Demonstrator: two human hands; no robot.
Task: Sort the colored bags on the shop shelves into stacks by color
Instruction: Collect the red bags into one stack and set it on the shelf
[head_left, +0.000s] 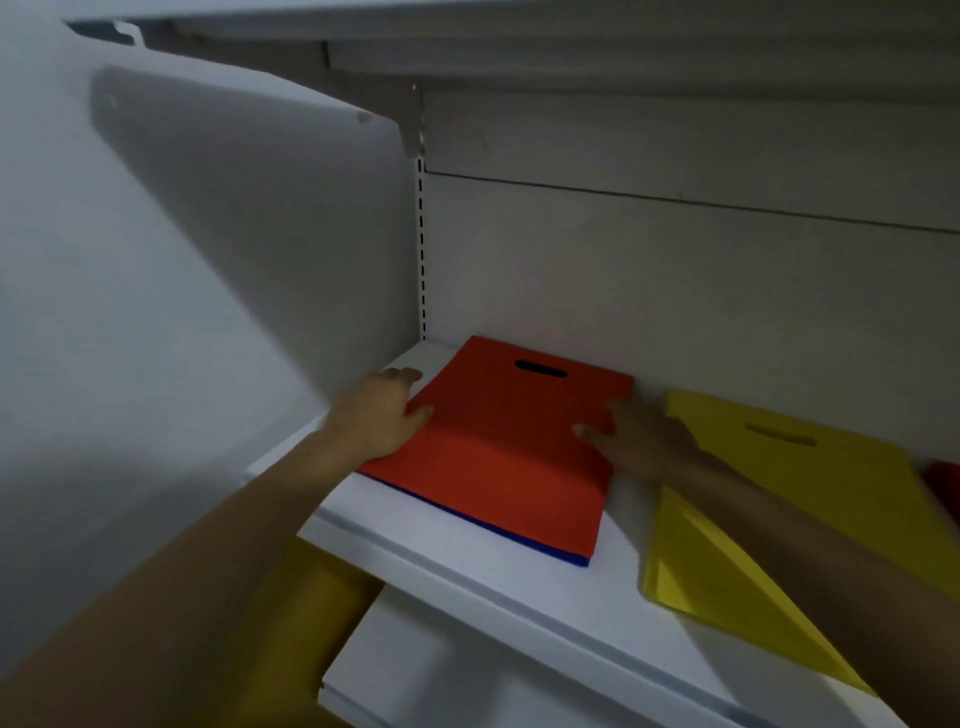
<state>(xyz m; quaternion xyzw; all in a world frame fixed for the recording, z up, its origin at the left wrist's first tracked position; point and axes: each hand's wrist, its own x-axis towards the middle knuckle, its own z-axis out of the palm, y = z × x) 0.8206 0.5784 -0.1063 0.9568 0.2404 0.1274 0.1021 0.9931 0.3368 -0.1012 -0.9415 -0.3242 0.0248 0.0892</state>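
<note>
Nearest the camera, both bare forearms reach up and in from the lower corners, and below them a dull yellow shape (311, 618) on a lower level is too dim to identify. Past that lies the white shelf (467, 577), and on it the red bag (498, 462) sits flat on top of a blue bag (571, 557), of which only a thin edge shows along the near side. How many blue bags lie under there is hidden. The red bag's long axis runs from front to back, skewed a little to the left, with its handle slot at the far end by the back panel. The hands flank it, one on each long edge, so neither is nearer. The left hand (374, 415) lays its thumb on the bag's left edge while its fingers reach loosely along the shelf beside it, gripping nothing that I can see. The right hand (644, 441) has its thumb tip on the right edge, but its fingers are in shadow, and whether they pinch the bag I cannot tell. Lifting the red off the blue looks like the step at hand. Just right of that hand lie yellow bags (805, 467), partly covered by the right forearm. At the frame's right edge a red sliver (943, 483) is cut off.
</note>
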